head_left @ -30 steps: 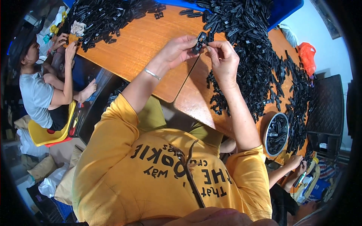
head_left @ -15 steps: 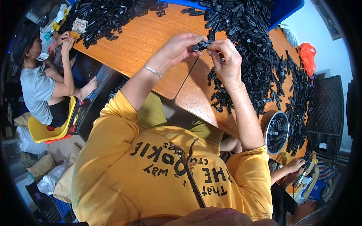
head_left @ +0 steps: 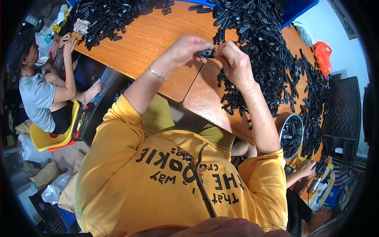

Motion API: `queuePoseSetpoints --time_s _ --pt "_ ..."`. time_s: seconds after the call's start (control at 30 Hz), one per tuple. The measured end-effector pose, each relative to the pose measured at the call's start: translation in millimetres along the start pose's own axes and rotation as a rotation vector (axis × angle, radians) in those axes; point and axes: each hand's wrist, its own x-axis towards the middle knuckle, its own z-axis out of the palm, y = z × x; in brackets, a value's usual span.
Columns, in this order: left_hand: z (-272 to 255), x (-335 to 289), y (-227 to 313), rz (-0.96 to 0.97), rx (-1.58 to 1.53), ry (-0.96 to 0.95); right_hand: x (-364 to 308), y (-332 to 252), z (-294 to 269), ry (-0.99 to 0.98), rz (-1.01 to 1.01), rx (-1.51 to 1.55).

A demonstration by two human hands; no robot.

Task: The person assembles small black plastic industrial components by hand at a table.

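Observation:
Above the table, a small black plastic part [head_left: 205, 53] is pinched between the fingers of my left hand [head_left: 188, 50]. My right hand [head_left: 236, 64] closes on the part's right end, thumb and forefinger together, so that end is hidden. The part is elongated and clip-like, with a small lighter spot; its finer details are too small to make out. A heap of similar small black parts [head_left: 268, 71] spreads over the table just beyond and to the right of my right hand.
The wooden table [head_left: 158, 35] carries another black pile [head_left: 114, 17] at the far left. A metal bowl [head_left: 291, 136] of black parts stands by my right forearm. Blue bins [head_left: 298, 12] and a red bag [head_left: 323, 58] lie beyond. One person [head_left: 47, 93] sits left; another's hands [head_left: 306, 170] work at right.
The black part has turned slightly and shifted a little to the left, with both hands still on it. My right fingers have curled in closer over its end.

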Motion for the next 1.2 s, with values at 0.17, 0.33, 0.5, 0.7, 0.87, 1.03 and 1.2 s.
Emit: queuePoseSetpoints --time_s 0.17,0.33,0.5,0.7,0.87,1.03,1.2 --pt "2 -8 2 -0.041 -0.005 -0.012 -7 12 6 -0.048 0.065 -0.021" --pt "16 -15 14 0.18 0.262 0.028 0 10 12 -0.089 0.587 0.071" --pt "20 -21 18 0.278 0.517 0.067 5 12 22 -0.238 0.587 -0.042" --pt "0 -53 2 0.251 0.547 0.094 -6 1 56 -0.282 0.561 0.04" --pt "-22 -113 3 0.057 0.225 0.147 0 -34 70 -0.43 0.581 0.282" --pt "-95 -228 26 -0.2 0.819 0.217 -22 -10 46 -0.438 0.484 0.195" --pt "-108 -245 27 -0.151 1.151 0.278 -37 77 22 -0.254 0.524 -0.324"
